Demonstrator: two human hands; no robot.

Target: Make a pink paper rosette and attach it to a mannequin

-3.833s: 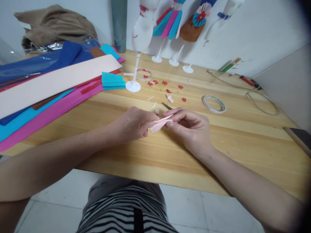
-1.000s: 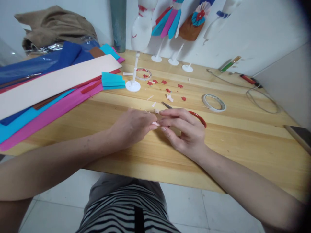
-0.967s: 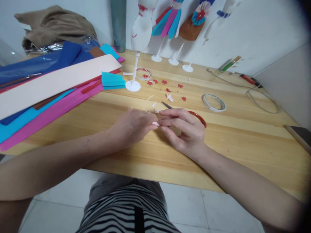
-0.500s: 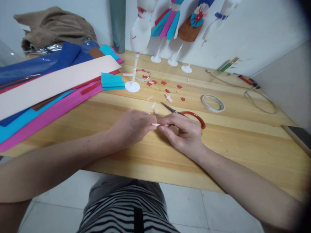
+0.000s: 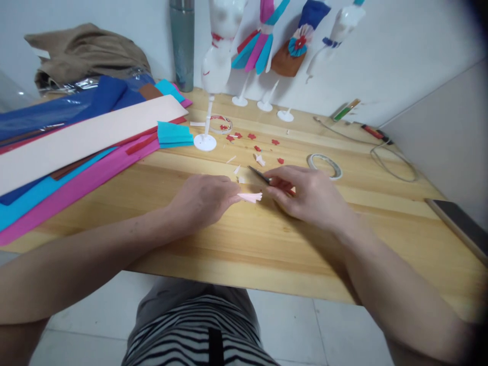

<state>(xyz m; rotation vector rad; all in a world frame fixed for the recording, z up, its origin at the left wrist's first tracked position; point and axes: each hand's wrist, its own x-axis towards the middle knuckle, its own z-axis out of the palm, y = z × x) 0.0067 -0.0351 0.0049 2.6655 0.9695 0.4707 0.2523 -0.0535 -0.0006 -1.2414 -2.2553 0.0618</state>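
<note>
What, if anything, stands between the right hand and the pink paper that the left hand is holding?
Nothing visible: only a gap above the table separates the right hand from the free end of the pink paper in the left hand. The scissors at the right fingers lie beyond the paper, not across that gap.

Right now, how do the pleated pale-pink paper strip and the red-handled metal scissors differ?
Colour: the pleated pale-pink paper strip is pink throughout where visible; the red-handled metal scissors pair dark blades with red.
Shape: the strip spreads into a ragged fan at its free end; the scissors narrow to a point.
Hand: the strip is pinched in the left hand; the scissors are at the right hand's fingers, grip unclear.
Shared: both are partly hidden by a hand.
</note>
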